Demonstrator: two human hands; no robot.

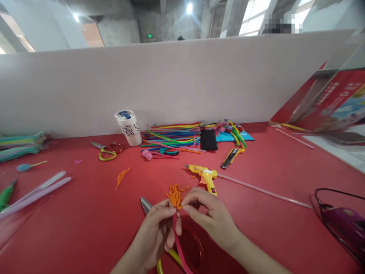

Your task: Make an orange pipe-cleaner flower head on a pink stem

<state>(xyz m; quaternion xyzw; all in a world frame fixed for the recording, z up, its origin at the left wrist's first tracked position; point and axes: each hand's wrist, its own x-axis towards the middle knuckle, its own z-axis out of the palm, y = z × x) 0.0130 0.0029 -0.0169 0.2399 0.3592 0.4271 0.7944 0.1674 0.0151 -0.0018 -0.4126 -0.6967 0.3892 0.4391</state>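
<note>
A bushy tuft of short orange pieces [174,194] tops a pink pipe cleaner [179,245] in front of me. My left hand [154,228] is closed around this stem just below the tuft, thumb on top. At the tuft's lower right edge, my right hand [215,219] pinches orange material between thumb and fingertips. Whether that is a separate piece or part of the tuft, I cannot tell. Under my hands lie large scissors [146,204], their handles partly hidden. Beyond my right hand rests a yellow glue gun [203,175] with a clear glue stick [265,191].
A white cup [129,129] stands by the partition, beside a pile of colored pipe cleaners [171,133]. Smaller scissors [107,150], loose orange bits [122,178] and a utility knife [229,158] lie around. A purple corded tool [345,224] sits at right.
</note>
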